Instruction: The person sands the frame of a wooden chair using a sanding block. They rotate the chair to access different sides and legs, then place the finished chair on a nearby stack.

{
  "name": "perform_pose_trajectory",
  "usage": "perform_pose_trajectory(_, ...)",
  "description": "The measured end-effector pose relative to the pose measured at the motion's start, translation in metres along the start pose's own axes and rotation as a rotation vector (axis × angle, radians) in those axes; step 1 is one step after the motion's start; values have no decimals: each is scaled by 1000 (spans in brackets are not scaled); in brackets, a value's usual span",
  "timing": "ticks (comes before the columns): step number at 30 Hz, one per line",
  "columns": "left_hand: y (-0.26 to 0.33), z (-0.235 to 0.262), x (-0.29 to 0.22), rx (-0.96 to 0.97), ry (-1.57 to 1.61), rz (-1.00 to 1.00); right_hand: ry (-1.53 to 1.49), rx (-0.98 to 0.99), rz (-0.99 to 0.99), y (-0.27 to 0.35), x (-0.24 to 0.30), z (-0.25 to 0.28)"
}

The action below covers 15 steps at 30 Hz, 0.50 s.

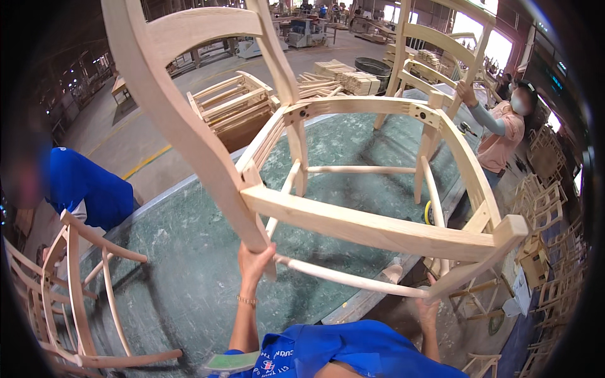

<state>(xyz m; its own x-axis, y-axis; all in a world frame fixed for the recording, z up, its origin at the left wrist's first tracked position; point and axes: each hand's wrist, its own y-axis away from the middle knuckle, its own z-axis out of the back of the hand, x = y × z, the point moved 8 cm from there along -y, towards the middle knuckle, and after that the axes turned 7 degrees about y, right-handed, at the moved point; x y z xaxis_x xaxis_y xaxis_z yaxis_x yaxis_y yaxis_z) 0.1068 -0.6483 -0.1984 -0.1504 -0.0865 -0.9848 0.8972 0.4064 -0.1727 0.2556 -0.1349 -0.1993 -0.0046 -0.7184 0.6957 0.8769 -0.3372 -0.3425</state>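
The left hand (253, 263) clenches a rear leg of the bare wooden chair frame (353, 189), held tipped above the green worktop (189, 252). The right hand (428, 302) grasps a front leg, fingers wrapped underneath.

Both hands, left hand (255, 261) and right hand (428, 309), grip an unfinished wooden chair frame (353, 223) above the green worktable (189, 264).

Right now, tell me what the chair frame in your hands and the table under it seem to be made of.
Chair frame: bare, unfinished pale wood, by its visible grain and matte surface with no paint or gloss. Table: top looks like a grey-green, scuffed sheet, possibly metal or worn coating; the look leaves that open.
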Motion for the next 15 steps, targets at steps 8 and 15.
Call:
perform_pose_trajectory(8, 22, 52, -101, -123, -316, -66, -337, 33, -167, -70, 33, -32)
perform_pose_trajectory(15, -60, 45, -132, -188, 22, -96, -270, 111, -66, -188, 91, -25)
